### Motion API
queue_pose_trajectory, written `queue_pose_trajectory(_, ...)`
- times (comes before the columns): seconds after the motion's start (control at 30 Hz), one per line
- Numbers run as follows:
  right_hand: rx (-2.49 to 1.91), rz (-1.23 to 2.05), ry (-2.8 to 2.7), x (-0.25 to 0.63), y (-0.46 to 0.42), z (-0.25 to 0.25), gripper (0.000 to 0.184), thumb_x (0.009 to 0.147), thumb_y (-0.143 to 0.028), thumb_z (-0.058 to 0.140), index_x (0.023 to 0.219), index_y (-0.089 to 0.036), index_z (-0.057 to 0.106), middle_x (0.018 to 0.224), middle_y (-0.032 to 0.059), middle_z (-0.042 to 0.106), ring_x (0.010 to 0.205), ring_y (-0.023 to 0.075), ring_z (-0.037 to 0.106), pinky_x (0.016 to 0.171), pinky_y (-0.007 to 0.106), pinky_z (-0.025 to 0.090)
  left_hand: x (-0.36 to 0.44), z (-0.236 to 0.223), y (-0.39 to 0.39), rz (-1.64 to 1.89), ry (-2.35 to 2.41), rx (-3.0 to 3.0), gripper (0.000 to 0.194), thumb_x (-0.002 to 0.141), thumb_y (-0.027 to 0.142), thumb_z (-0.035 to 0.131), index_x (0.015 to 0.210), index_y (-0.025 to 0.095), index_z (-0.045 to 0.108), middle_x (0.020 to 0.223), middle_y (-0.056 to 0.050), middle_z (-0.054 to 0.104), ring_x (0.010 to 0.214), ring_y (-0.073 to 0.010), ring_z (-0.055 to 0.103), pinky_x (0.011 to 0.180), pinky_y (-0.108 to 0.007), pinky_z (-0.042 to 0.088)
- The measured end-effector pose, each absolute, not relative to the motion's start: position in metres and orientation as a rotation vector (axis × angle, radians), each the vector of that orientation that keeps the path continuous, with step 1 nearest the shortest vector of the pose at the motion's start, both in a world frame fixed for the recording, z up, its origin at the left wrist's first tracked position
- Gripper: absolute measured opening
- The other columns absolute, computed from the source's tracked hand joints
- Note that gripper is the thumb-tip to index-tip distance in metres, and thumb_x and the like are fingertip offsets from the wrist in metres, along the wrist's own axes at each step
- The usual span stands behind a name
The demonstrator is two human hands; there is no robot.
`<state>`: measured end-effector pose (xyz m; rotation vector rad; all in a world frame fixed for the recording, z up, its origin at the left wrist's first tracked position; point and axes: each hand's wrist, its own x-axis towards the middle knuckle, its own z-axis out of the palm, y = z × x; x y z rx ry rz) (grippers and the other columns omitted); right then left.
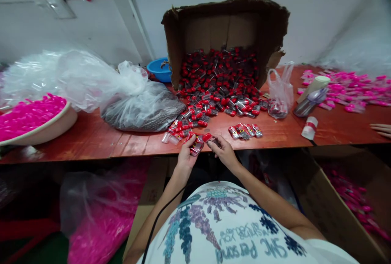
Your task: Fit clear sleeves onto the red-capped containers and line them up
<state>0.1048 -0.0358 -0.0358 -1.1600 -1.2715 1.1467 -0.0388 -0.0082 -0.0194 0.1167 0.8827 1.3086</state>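
- Your red bench (140,144) carries a torn cardboard box (210,28) near its back edge, red-capped tubes (220,79) spilling forward.
- Your left hand (185,155), curled half closed, grips a red packet (197,147) by the front edge.
- Your right hand (225,151), fingers pinched, holds a single tube (207,137) beside it.
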Motion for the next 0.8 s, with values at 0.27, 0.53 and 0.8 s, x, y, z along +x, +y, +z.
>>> queue_pose_trajectory(0.27, -1.120, 1.163, -1.240, 0.110, -0.054, -0.030, 0.034, 0.078, -0.040, 0.060, 0.107, -0.022, 0.061, 0.081, -0.0007, 0.061, 0.055, 0.0094, 0.050, 0.035, 0.016, 0.040, -0.031, -0.014, -0.016, 1.320, 0.856, 0.146, 0.005, 0.079, 0.009, 0.062, 0.078, 0.014, 0.062, 0.072, -0.002, 0.069, 0.065, -0.0141, 0.066, 0.068, -0.027, 0.056)
queue_pose_trajectory(0.53, -1.096, 1.138, -1.192, 0.111, -0.055, -0.031, 0.038, 0.080, -0.041, 0.059, 0.112, -0.022, 0.060, 0.080, -0.0015, 0.060, 0.054, 0.0080, 0.049, 0.036, 0.015, 0.041, -0.025, -0.011, -0.024, 1.334, 0.854, 0.276, 0.006, 0.076, 0.008, 0.065, 0.076, 0.013, 0.064, 0.074, -0.002, 0.070, 0.066, -0.0138, 0.067, 0.070, -0.026, 0.055)
queue_pose_trajectory(0.8, -1.059, 1.146, -1.225, 0.114, -0.054, -0.036, 0.040, 0.079, -0.041, 0.062, 0.115, -0.023, 0.061, 0.087, 0.0000, 0.060, 0.056, 0.0074, 0.049, 0.037, 0.016, 0.042, -0.022, -0.013, -0.025, 1.382, 0.834, 0.375, 0.012, 0.066, 0.008, 0.073, 0.076, 0.012, 0.067, 0.075, -0.003, 0.071, 0.066, -0.0143, 0.067, 0.071, -0.026, 0.054)
